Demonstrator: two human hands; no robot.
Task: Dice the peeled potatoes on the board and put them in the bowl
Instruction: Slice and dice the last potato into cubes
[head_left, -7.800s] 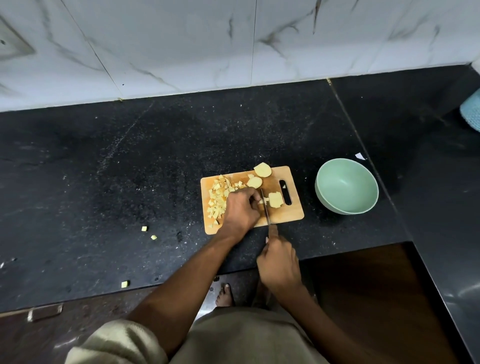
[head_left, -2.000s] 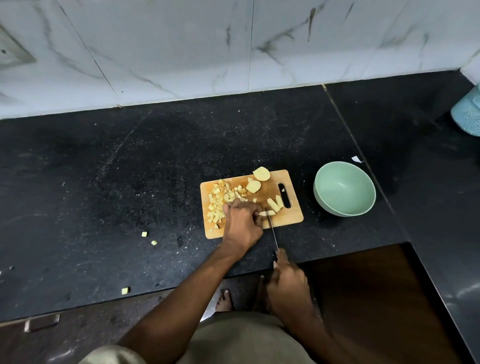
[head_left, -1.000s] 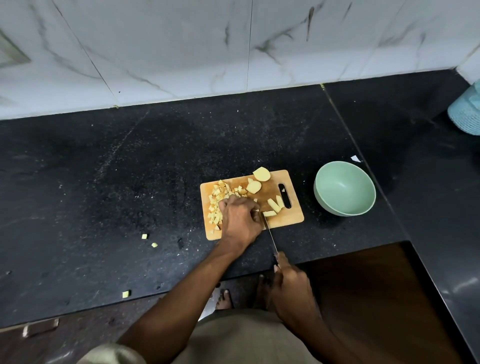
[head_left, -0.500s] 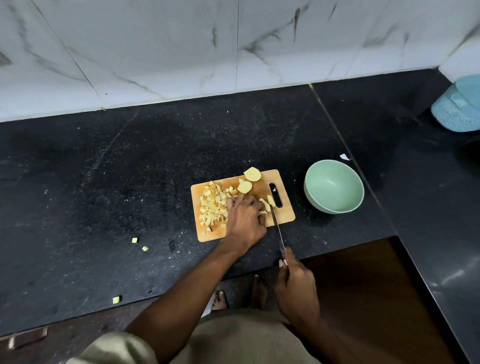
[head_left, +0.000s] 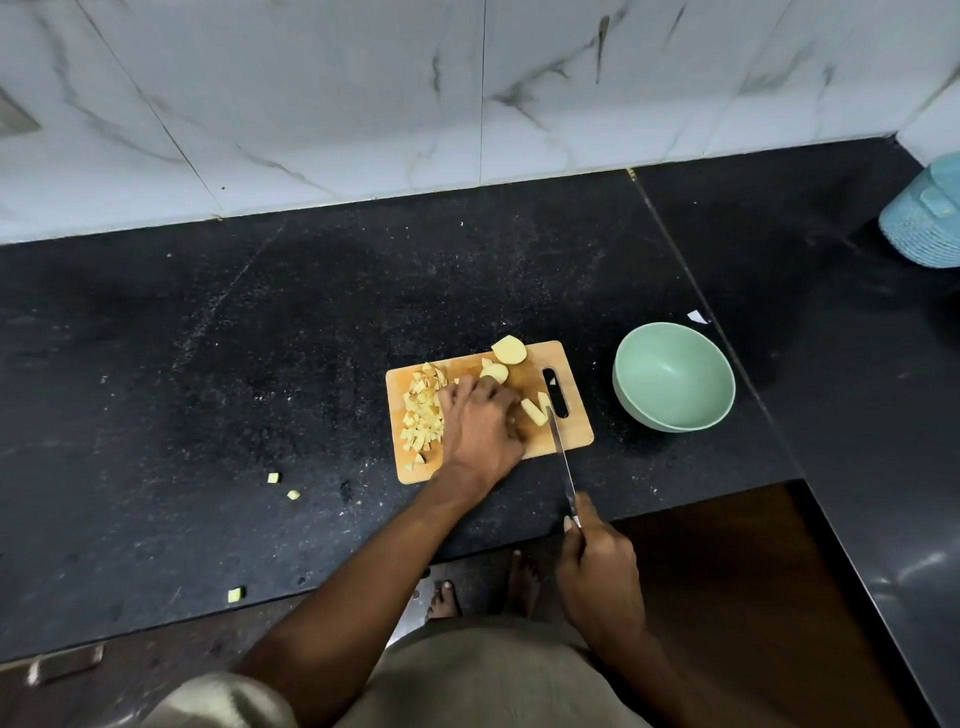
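Potato dice (head_left: 423, 410) lie heaped on the left half of the wooden cutting board (head_left: 571, 434), which sits on the black worktop (head_left: 208, 364) a little right of centre. Further left, off the board, three stray cubes (head_left: 272, 478) lie scattered on the dark stone, one of them close to the front edge. The left hand (head_left: 480, 423) lies palm down over the middle of the board, its fingers curled over something underneath; what they cover is hidden, so I cannot tell whether they grip a piece or only press on it. Just beyond its knuckles, at the far edge of the board, two larger potato pieces (head_left: 509, 351) lie uncut, one overhanging the rim. To the right of the hand a couple of potato strips (head_left: 535, 410) lie beside the board's handle slot. The knife (head_left: 561, 457) points away from the person, its tip touching these strips, the blade running back over the board's near edge. The right hand (head_left: 597, 566) grips the handle, fingers wrapped round it and the forefinger stretched along the top. Right of the board, close but apart, stands the pale green bowl (head_left: 717, 410), with nothing in it. A light blue ribbed container (head_left: 924, 223) shows at the far right edge.
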